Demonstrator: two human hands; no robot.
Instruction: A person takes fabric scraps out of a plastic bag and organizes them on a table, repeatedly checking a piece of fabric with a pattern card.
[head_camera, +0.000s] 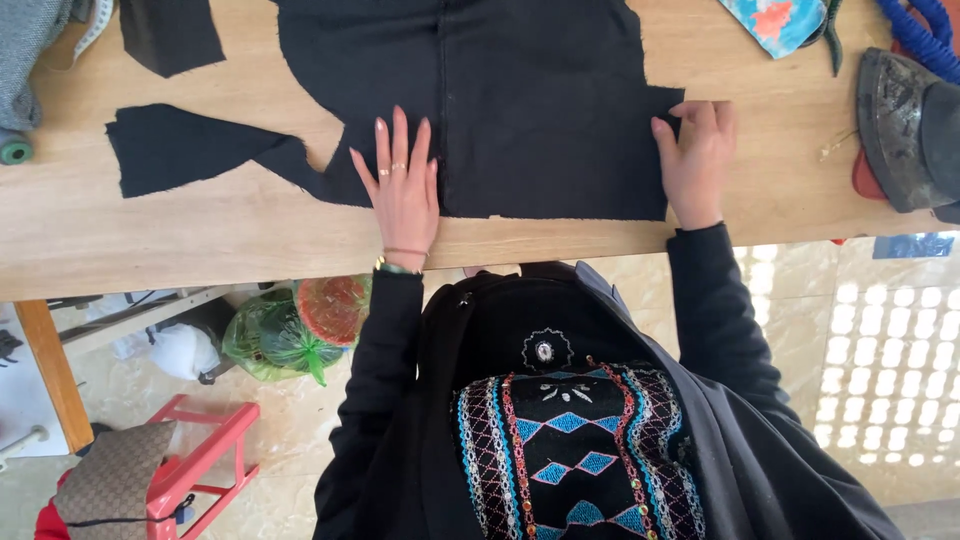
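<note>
A large piece of black cloth (520, 100) lies spread on a wooden desk (150, 235), reaching from the far edge of the view down almost to the desk's near edge. A narrow strip of the same cloth (190, 150) runs off to the left from its lower left corner, and a smaller black scrap (170, 35) lies apart near the top left.

The left hand (403, 185) rests flat on the cloth near its lower edge, fingers stretched out and slightly spread, palm down, gripping nothing. Rings show on two fingers and a bracelet sits at the wrist. The right hand (697, 160) is at the cloth's right edge, where a square tab sticks out; its fingers are curled and press on or pinch that edge, though whether they actually grip the cloth cannot be told.

On the desk's right end lies a dark iron (900, 125) on its side, with a blue coiled cord (920, 35) above it and a patterned piece of fabric (780, 20) near the top edge. A green spool (15, 150) sits at the far left.

Below the desk, on the tiled floor, stand a red plastic stool (200, 455) and a green net bag (290, 335).
</note>
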